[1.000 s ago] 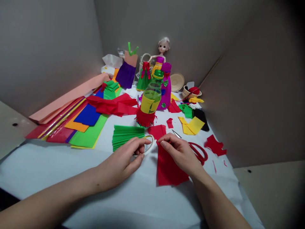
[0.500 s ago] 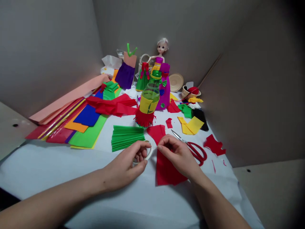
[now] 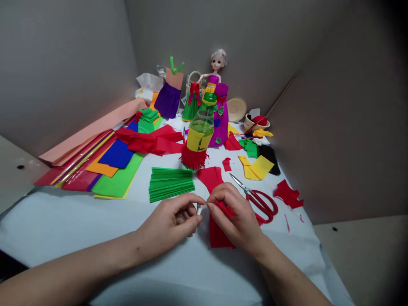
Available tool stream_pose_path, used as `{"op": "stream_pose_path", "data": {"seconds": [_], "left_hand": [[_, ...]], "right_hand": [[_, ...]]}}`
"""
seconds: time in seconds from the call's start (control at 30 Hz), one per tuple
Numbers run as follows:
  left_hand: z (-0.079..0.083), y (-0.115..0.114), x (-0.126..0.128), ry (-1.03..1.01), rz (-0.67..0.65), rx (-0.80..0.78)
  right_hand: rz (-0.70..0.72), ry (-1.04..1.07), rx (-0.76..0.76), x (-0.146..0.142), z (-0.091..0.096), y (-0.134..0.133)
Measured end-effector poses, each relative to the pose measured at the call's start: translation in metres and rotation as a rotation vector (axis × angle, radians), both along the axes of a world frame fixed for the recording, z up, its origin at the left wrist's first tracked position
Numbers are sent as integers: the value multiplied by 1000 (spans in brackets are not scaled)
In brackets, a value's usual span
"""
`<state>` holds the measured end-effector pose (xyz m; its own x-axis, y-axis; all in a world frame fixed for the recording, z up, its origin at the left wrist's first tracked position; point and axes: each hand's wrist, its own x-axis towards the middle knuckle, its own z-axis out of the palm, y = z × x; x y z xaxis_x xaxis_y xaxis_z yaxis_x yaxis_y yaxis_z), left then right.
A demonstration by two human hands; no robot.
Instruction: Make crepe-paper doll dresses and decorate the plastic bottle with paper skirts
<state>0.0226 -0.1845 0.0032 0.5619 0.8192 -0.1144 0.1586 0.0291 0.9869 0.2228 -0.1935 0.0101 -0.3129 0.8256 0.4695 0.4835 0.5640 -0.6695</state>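
Spreading wide as a white-covered table (image 3: 79, 221). Bearing pleated green paper (image 3: 170, 185) near the middle and, just to the right, flat red material (image 3: 219, 239), partly hidden. Supporting, a little farther back, an upright bottle (image 3: 200, 138) with a yellow band and a red fringe around its lower part. Carrying overlapping coloured sheets (image 3: 116, 180) on the left, with a rumpled red strip (image 3: 153, 141) beside them. Holding, on the right, red-handled scissors (image 3: 249, 195), yellow paper (image 3: 263, 167) just beyond, a jagged red scrap (image 3: 288, 195) nearer the edge, and a small bowl (image 3: 249, 126) towards the back.
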Motion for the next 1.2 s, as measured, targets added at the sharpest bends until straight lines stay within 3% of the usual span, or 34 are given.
{"op": "stream_pose_path", "data": {"seconds": [0.17, 0.33, 0.43, 0.53, 0.6, 0.7, 0.93, 1.1, 1.2], "left_hand": [[4, 1, 0, -51, -1, -74], [9, 2, -1, -85, -13, -166], [14, 4, -4, -114, -6, -219], [17, 9, -9, -164, 13, -244], [17, 12, -13, -194, 28, -254], [16, 16, -17, -223, 49, -261], [16, 20, -19, -216, 82, -254], [16, 21, -18, -229, 100, -264], [16, 22, -19, -238, 113, -302]], "right_hand": [[-25, -36, 104, -2, 1, -2], [-84, -46, 79, 2, 3, -1], [-294, -164, 7, 27, 3, 4], [-569, -463, -155, 69, -2, 11], [-650, -653, -313, 98, -8, 14], [-655, -762, -542, 123, -16, 17], [-615, -817, -648, 119, -15, 22], [-723, -738, -514, 121, -9, 16], [-672, -504, -441, 117, -4, 11]]}}
